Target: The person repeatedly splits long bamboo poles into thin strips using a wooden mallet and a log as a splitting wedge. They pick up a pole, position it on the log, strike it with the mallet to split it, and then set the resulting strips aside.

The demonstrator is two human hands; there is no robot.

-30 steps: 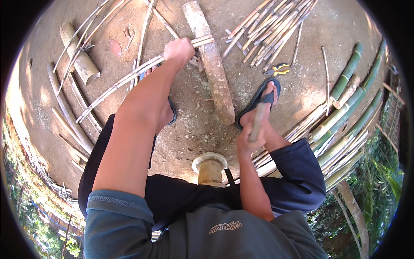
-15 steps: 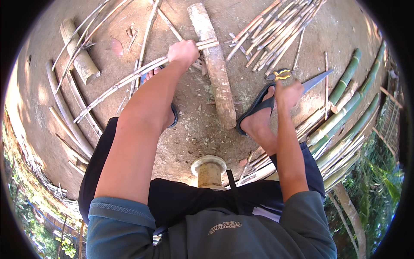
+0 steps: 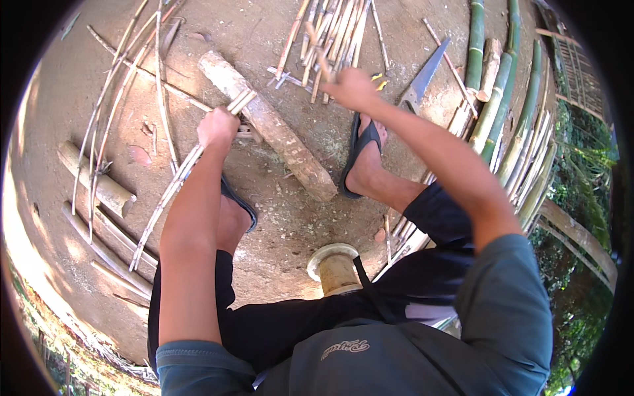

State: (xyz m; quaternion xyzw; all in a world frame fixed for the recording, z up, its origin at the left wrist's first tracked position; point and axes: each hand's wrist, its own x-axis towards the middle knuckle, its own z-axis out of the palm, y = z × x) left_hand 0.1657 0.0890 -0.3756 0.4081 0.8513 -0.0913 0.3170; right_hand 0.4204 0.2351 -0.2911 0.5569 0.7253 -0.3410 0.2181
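My left hand is closed round a small bundle of thin, pale bamboo sticks. Their upper ends rest over a thick, rough log lying on the ground. My right hand is closed on a short brown stick-like thing, held up beyond the log; its exact kind is blurred. Beside my right foot lies a handsaw, its blade pointing away and its handle bare of any hand. Yellow-handled pliers show only partly past my right hand.
Many cut bamboo sticks lie in a pile at the far middle. Green bamboo poles line the right side. Long bent strips and a thick bamboo piece lie at the left. A bamboo stump stands between my legs.
My right hand has left the saw handle, moved left and away, and now holds the brown stick-like thing. My left hand keeps its hold on the bamboo sticks. The view has turned right.
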